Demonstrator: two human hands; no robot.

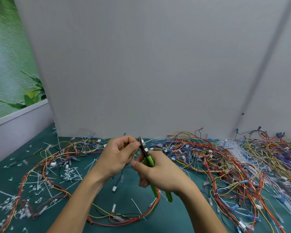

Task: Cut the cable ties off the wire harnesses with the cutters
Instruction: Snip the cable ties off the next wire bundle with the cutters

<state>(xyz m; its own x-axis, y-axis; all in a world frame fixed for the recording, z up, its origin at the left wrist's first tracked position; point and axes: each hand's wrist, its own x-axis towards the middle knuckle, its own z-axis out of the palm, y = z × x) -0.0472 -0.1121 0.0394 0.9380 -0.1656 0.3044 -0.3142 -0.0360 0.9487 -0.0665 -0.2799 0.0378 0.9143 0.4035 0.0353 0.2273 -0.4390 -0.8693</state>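
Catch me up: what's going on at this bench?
A person is trimming wire harnesses. The right hand grips the green-handled cutters, their tip raised at a thin bunch of wires that the left hand pinches. A big tangle of harnesses lies to the right; cut ties litter the green mat.

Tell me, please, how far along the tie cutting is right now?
Partly done: snipped white ties litter the mat at left. In hand: the left hand pinches a harness's wires while the right hand grips the green cutters, tips at those wires. Left: the large tangled pile at right, where white ties show.
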